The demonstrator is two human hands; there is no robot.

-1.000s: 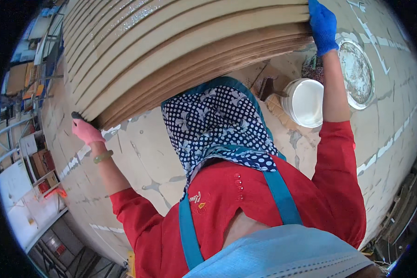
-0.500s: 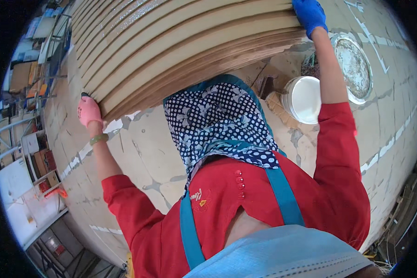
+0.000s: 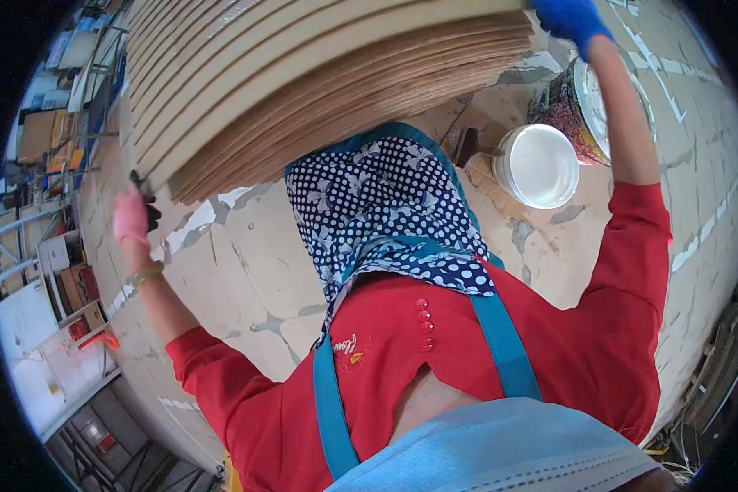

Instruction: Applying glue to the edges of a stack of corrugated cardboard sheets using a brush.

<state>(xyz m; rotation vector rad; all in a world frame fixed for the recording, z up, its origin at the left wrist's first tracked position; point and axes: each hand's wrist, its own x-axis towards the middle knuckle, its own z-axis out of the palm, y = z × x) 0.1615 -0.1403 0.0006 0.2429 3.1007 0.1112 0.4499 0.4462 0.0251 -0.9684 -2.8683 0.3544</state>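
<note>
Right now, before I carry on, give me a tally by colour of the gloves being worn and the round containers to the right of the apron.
Pink glove, on the left hand: 1
Blue glove, on the right hand: 1
White bucket: 1
Larger multicoloured container, partly behind the forearm: 1
Total: 4

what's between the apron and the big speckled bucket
In the head view, the white bucket stands between them, with some brown material nearer the apron, too unclear to name.
</note>
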